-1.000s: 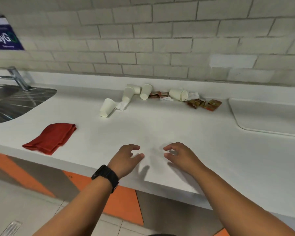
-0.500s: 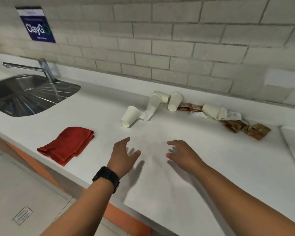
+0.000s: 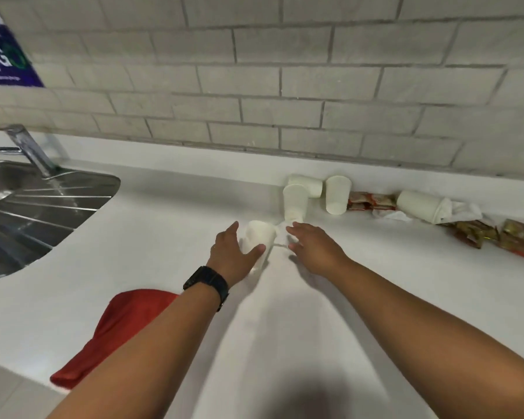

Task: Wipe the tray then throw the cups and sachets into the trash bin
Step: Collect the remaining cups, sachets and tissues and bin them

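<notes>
Right now I see both hands stretched out over the white counter (image 3: 152, 246), meeting at the nearest paper cup (image 3: 258, 237), which lies on its side near the middle of the view. My left hand (image 3: 235, 257) curves around that cup, thumb across its near side and fingers behind it; whether it grips firmly or only cradles it I cannot tell through the blur. My right hand (image 3: 313, 247) sits just at the cup's three o'clock, fingers loosely spread and reaching onto a bit of white tissue (image 3: 280, 234) there, holding nothing I can make out. At twelve o'clock from the hands, three more cups (image 3: 336, 195) cluster against the back edge, one lying down, two standing mouth down. At two o'clock from them a fifth cup (image 3: 418, 205) lies on its side with crumpled tissue beside its mouth, red sachets (image 3: 369, 201) to its left and brownish sachets (image 3: 496, 237) toward three o'clock. A red cloth (image 3: 124, 322) lies at seven o'clock, partly under my left forearm, which wears a black watch (image 3: 208, 285). A steel sink (image 3: 28, 213) and tap (image 3: 28, 146) sit at ten o'clock, below a blue sign (image 3: 3, 55) on the grey brick wall (image 3: 285, 86).
</notes>
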